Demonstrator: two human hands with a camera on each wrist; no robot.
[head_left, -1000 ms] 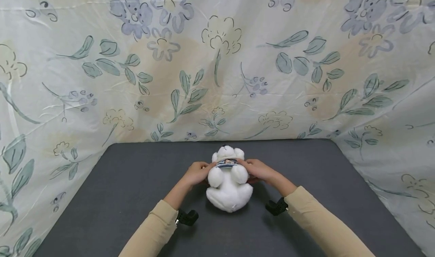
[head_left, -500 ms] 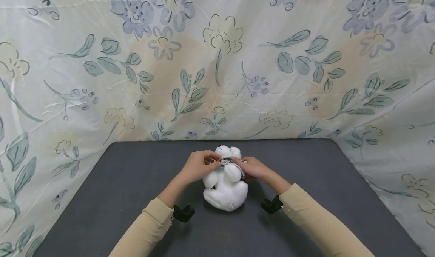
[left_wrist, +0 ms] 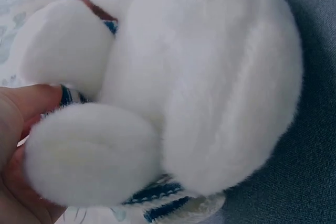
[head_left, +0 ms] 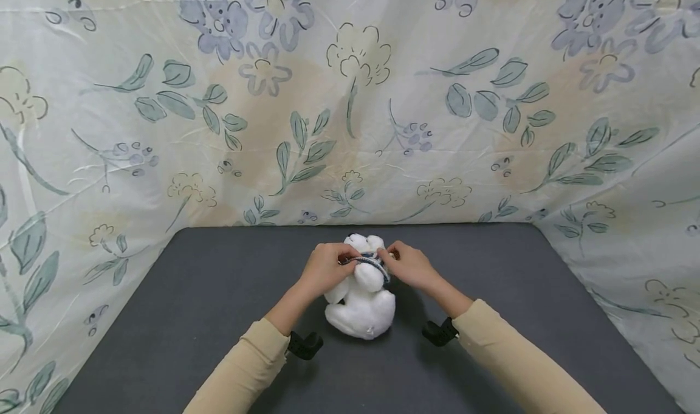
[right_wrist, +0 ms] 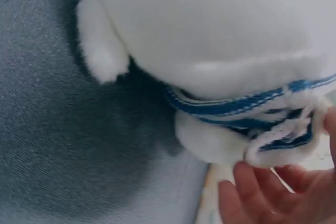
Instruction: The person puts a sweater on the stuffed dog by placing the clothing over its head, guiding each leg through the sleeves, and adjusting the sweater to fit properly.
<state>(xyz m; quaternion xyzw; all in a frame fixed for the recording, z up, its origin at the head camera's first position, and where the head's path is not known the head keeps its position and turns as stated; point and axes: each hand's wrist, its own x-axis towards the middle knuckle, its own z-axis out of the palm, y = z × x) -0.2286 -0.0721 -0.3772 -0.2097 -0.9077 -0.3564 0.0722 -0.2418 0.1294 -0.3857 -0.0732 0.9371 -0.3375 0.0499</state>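
A white plush bear [head_left: 358,313] lies on its back on the dark table, head toward the far edge. Round its upper body runs a blue-and-white striped knit garment [right_wrist: 226,107]. My left hand [head_left: 325,267] pinches the garment near the bear's neck; in the left wrist view its thumb [left_wrist: 39,99] meets the striped cloth between the paws. On the other side, my right hand [head_left: 412,267] grips the garment's edge, which the right wrist view shows bunched by the fingers [right_wrist: 252,190]. The bear's face is mostly hidden.
The grey table [head_left: 229,268] reaches back to a hanging floral curtain [head_left: 350,158]. Black wrist-worn devices sit under both sleeves, the left device [head_left: 305,345] and the right device [head_left: 439,332] close above the tabletop.
My left hand has moved up and inward from the bear's side to the garment at its neck. My right hand has shifted slightly inward and up. The bear has turned a little and slid left.
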